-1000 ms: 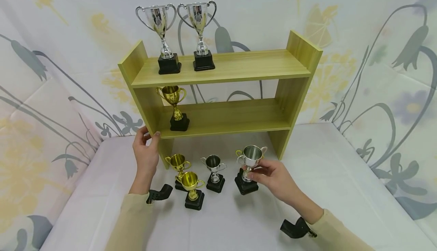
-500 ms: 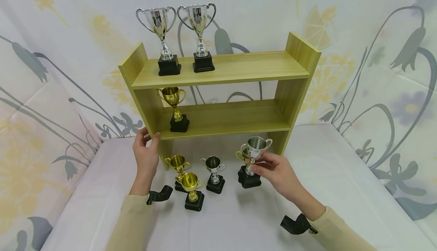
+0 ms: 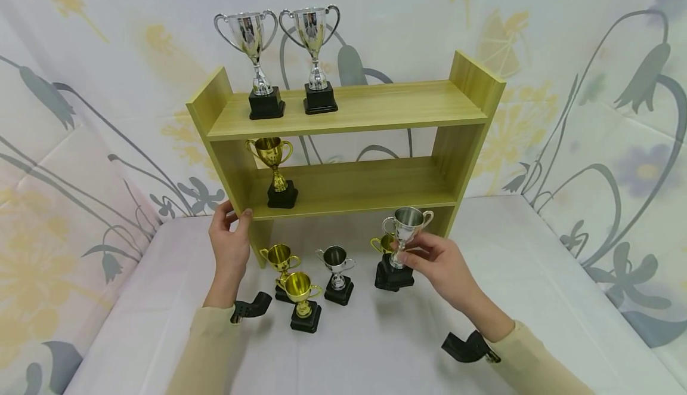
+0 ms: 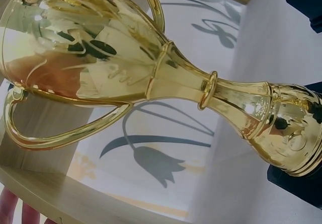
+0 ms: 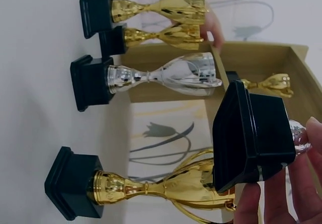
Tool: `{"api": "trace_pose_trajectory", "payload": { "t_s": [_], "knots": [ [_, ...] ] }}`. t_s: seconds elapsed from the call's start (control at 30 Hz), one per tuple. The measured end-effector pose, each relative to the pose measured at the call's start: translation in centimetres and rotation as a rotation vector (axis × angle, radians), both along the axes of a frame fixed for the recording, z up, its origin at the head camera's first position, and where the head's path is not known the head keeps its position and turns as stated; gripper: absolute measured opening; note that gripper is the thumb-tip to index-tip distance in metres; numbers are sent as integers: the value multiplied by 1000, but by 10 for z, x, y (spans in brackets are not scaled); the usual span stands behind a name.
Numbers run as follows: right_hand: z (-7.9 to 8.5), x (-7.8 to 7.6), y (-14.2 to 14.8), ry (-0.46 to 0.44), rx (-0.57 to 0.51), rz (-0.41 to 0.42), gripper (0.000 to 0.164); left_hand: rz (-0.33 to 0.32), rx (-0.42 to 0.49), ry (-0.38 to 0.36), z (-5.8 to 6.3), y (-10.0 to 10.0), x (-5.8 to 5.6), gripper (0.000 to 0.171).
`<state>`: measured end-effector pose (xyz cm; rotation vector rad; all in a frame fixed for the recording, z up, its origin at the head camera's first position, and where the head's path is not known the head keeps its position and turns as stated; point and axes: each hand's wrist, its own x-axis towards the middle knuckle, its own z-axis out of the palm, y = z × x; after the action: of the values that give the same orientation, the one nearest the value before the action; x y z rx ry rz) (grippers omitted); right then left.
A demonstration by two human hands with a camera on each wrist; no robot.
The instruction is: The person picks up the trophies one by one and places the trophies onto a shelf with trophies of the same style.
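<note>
Trophy [image 3: 409, 219], silver, hangs above the table [image 3: 365, 353]; I see the right hand [image 3: 445, 269] pinching its stem. A gold cup [image 5: 191, 186] stands behind. On my feed the left hand [image 3: 229, 246] grips the shelf unit [image 3: 365, 192] by its left side, fingers curled.

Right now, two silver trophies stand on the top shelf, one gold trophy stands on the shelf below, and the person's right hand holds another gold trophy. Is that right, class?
Not quite: the right hand holds a silver trophy, not a gold one, as the head view shows. The rest of the statement stands.
</note>
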<state>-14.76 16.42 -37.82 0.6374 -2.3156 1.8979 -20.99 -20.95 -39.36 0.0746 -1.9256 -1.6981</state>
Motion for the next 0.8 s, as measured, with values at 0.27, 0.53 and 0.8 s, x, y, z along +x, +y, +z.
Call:
{"api": "trace_pose_trajectory", "payload": {
  "t_s": [0.27,0.53,0.8],
  "knots": [
    [8,-4,4,3,24,-31,20,6,-2,7,0,0,0,33],
    [11,-6,6,12,24,-43,21,11,-9,43,-4,-1,-2,32],
    [15,-7,9,7,39,-56,22,18,-18,29,-4,-1,-2,32]
  ]
}}
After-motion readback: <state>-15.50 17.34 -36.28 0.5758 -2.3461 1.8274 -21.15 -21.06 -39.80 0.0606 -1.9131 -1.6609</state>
